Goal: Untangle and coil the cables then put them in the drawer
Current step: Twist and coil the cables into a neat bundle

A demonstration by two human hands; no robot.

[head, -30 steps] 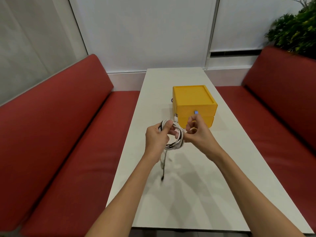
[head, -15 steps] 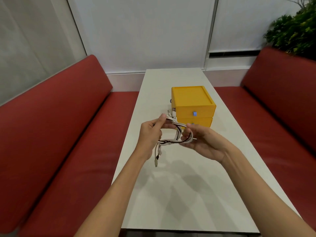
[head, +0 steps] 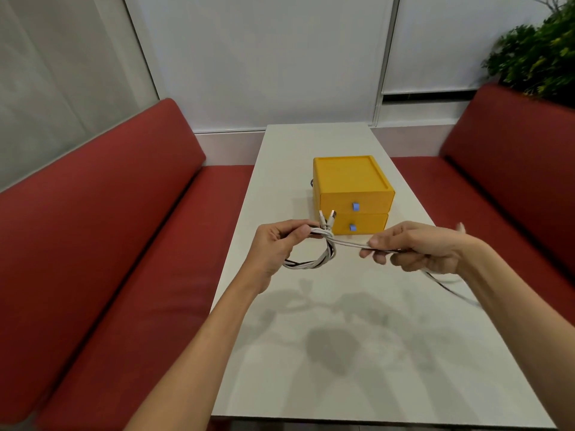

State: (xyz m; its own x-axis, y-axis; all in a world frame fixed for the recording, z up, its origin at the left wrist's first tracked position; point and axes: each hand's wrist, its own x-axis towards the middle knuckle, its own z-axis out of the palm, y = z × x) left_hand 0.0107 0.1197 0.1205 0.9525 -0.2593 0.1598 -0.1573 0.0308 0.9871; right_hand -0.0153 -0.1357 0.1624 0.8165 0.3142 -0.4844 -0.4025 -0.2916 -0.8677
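Stretching between two bare hands, a bundle of white and black cables [head: 314,264] is held in the air above a long, narrow white table [head: 311,353]. The strands are twisted together into one loop that hangs beside the left hand [head: 273,245]. Two metal-tipped plugs [head: 327,218] stick up where the loop crosses itself. From that crossing the cables run straight across to the right hand [head: 415,250]. A loose tail [head: 448,285] trails from under that hand towards the table's right edge.

Just beyond the plugs sits a yellow drawer unit [head: 350,175], on the far half of the table and right of centre. Its upper drawer [head: 373,202] and lower drawer [head: 368,224] are both closed, each with a small blue tab. White tabletop shows on every side of the hands and runs down to the near edge, carrying their shadows.

Left fingers are curled round the top of the loop, gripping it. Right thumb and fingertips pinch the straight run, the other fingers curled beneath. Both forearms reach forward from the bottom of the view, hands level and well apart.

Red padded benches [head: 124,244] flank the table. A green plant [head: 538,57] stands at the far right.
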